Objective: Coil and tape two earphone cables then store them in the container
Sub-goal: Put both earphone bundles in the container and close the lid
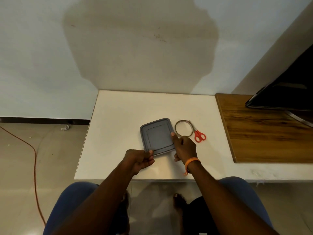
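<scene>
A square container with a grey lid [156,135] sits on the white table [118,116]. My left hand [139,158] pinches the lid's near left corner, thumb on top and fingers curled beneath. My right hand [183,146] lies along the container's right side, its index finger pressing on the lid's right edge and its thumb at the near right corner. A tape roll [184,128] lies just right of the container, with red-handled scissors [198,134] touching it. No earphone cables are visible; the container's inside is hidden by the lid.
A wooden board [264,133] covers the table's right part, with a dark screen [288,92] standing on it. The wall rises right behind the table. An orange cord [34,160] runs across the floor on the left. My knees and feet show below the table edge.
</scene>
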Demonstrator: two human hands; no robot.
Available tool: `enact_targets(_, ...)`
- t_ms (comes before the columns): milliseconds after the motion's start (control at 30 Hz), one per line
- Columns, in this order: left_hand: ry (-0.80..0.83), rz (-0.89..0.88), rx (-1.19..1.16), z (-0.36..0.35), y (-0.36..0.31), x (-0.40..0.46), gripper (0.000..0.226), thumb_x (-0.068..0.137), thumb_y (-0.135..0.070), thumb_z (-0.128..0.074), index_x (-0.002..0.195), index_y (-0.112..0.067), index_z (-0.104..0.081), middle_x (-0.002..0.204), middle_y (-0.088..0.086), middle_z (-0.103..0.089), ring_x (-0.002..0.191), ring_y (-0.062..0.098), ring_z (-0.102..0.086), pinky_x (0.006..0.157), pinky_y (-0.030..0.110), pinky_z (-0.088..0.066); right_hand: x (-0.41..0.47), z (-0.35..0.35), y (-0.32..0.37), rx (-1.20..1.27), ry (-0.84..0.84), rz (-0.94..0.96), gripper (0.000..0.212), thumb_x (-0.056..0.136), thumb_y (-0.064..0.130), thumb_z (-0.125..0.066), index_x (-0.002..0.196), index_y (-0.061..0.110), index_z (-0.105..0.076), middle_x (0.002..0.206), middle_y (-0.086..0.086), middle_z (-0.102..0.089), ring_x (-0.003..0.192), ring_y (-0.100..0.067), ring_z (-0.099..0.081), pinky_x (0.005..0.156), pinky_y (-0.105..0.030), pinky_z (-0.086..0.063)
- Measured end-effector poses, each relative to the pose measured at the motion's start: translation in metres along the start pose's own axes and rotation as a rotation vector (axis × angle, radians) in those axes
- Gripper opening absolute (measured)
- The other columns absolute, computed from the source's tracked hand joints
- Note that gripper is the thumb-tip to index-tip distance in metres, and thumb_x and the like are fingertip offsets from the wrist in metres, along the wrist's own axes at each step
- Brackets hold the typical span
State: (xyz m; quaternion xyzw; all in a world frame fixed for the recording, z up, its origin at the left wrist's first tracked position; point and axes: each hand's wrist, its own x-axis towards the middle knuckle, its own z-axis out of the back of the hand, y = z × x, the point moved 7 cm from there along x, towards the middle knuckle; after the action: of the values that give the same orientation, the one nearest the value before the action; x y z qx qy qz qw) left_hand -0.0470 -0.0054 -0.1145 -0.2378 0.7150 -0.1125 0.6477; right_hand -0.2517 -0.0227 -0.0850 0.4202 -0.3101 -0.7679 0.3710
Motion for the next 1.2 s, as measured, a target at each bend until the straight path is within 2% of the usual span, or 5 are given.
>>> enact_targets(333, 0.078, 0.060, -0.031, -0.003, 0.007, 0.004, 0.005, 0.089, 0.000, -0.062, 0.093, 0.002, -0.064, 0.085, 0.012, -0.061, 0.076, 0.019, -0.060, 0.052, 0.028, -0.058, 0.000, 0.001, 0.026, -0.031, 0.109, 0.245, 0.042, 0.081, 0.040, -0.073, 0.074, 0.007, -0.048, 0.058, -0.008, -0.053, 0.044, -0.016, -0.059, 0.044, -0.027, -0.054)
enact_targets(567, 0.055, 0.023, 0.255, 0.003, -0.005, -0.002, 0.015, 0.083, -0.003, -0.072, 0.091, 0.006, -0.064, 0.080, 0.020, -0.068, 0.074, 0.026, -0.068, 0.073, 0.038, -0.059, 0.006, 0.002, 0.015, -0.041, 0.203, 0.135, 0.041, 0.081, 0.041, -0.073, 0.075, 0.011, -0.047, 0.062, -0.008, -0.055, 0.046, -0.016, -0.060, 0.045, -0.023, -0.052)
enact_targets(767, 0.064, 0.056, 0.169, 0.005, -0.007, -0.005, 0.026, 0.085, 0.004, -0.067, 0.109, 0.011, -0.059, 0.082, 0.019, -0.067, 0.073, 0.026, -0.068, 0.058, 0.034, -0.060, 0.002, -0.002, 0.005, 0.028, 0.229, -0.018, 0.042, 0.076, 0.041, -0.078, 0.077, 0.010, -0.050, 0.065, -0.012, -0.063, 0.053, -0.021, -0.067, 0.051, -0.029, -0.058)
enact_targets(900, 0.029, 0.026, 0.101, 0.003, -0.010, -0.008, 0.003, 0.087, 0.007, -0.063, 0.087, 0.008, -0.061, 0.079, 0.018, -0.063, 0.073, 0.024, -0.063, 0.082, 0.041, -0.054, 0.001, -0.007, -0.004, 0.122, 0.258, -0.123, 0.045, 0.076, 0.040, -0.078, 0.088, 0.002, -0.057, 0.072, -0.016, -0.065, 0.056, -0.025, -0.068, 0.054, -0.033, -0.058)
enact_targets(1200, -0.051, -0.076, 0.070, 0.002, -0.010, -0.012, 0.009, 0.085, 0.007, -0.066, 0.079, 0.004, -0.060, 0.078, 0.018, -0.063, 0.071, 0.025, -0.064, 0.080, 0.040, -0.057, 0.007, -0.006, -0.015, 0.113, 0.295, -0.218, 0.054, 0.076, 0.039, -0.077, 0.102, -0.006, -0.060, 0.081, -0.021, -0.067, 0.064, -0.027, -0.069, 0.062, -0.038, -0.061)
